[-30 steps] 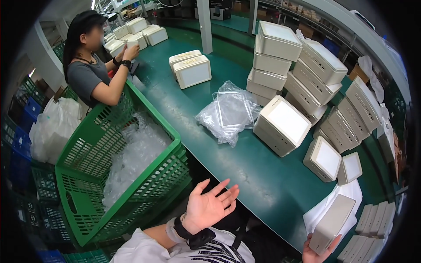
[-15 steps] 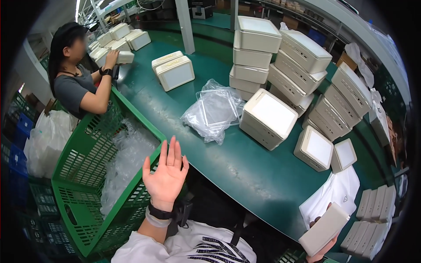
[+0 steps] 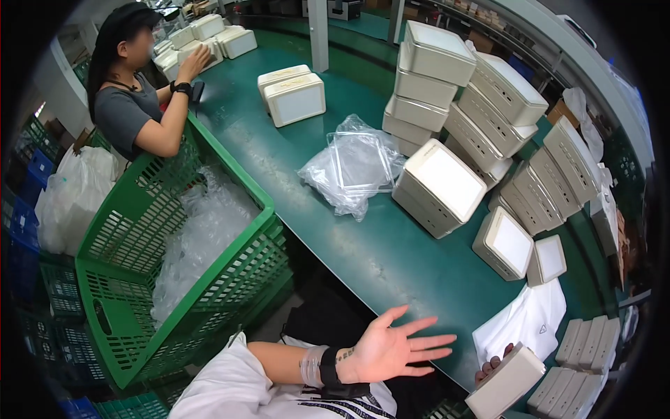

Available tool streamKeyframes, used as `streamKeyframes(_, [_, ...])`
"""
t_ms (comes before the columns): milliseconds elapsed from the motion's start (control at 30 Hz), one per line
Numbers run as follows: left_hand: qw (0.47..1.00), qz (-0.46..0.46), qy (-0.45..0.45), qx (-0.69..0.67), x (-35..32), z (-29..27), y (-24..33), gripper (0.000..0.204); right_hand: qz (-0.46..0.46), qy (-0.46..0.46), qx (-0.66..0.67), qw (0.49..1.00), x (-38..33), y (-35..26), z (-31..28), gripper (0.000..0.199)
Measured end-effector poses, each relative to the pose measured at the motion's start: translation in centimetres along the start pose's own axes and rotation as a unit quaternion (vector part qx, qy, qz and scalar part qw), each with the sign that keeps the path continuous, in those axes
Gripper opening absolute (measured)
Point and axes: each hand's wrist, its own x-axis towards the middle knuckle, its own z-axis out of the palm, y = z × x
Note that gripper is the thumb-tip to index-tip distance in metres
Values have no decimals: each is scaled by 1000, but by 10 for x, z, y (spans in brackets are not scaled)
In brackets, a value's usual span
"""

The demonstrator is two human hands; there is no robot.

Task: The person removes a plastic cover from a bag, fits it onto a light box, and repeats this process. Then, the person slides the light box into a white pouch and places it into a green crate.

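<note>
My left hand (image 3: 391,350) is stretched out over the table's near edge, palm up and fingers spread, with nothing in it. At the lower right, my right hand (image 3: 493,366) grips a cream plastic box-shaped casing (image 3: 508,384), tilted; most of that hand is hidden behind it. Just beyond lies a white cloth or bag (image 3: 527,320) with a small printed mark. Two similar casings with white faces, a larger one (image 3: 504,241) and a slimmer one (image 3: 547,260), stand past the cloth.
Stacked cream casings (image 3: 426,84) rise at the far right of the green table (image 3: 328,244). Crumpled clear plastic (image 3: 352,166) lies mid-table. A green crate (image 3: 244,234) holding clear bags (image 3: 202,244) stands at left. A co-worker (image 3: 129,105) handles casings at the far left. Rows of casings (image 3: 576,356) sit lower right.
My left hand has swung from beside the crate rightward and down, toward the casing in my right hand. The view has shifted slightly. The co-worker's hand has lifted a little.
</note>
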Motion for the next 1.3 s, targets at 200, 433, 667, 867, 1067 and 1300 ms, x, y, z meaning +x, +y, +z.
streamKeyframes(200, [999,9,43,8,5,-1,-5,64,-100,166,-135,972,0,13,38,65])
streamKeyframes(433, [993,-30,112,24,3,-7,-8,62,-4,-77,65,995,5,10,-19,58])
streamKeyframes(667, [989,-50,127,53,4,-14,-17,63,-62,224,-151,961,7,33,57,57])
streamKeyframes(867, [986,-33,73,149,1,-15,-21,68,-59,263,-237,933,-1,42,71,60])
streamKeyframes(1067, [801,141,-36,580,0,-13,-43,83,-74,260,-333,903,0,51,47,64])
streamKeyframes(1300, [777,102,-15,621,-2,-13,-40,88,-52,233,-359,902,-4,52,53,66])
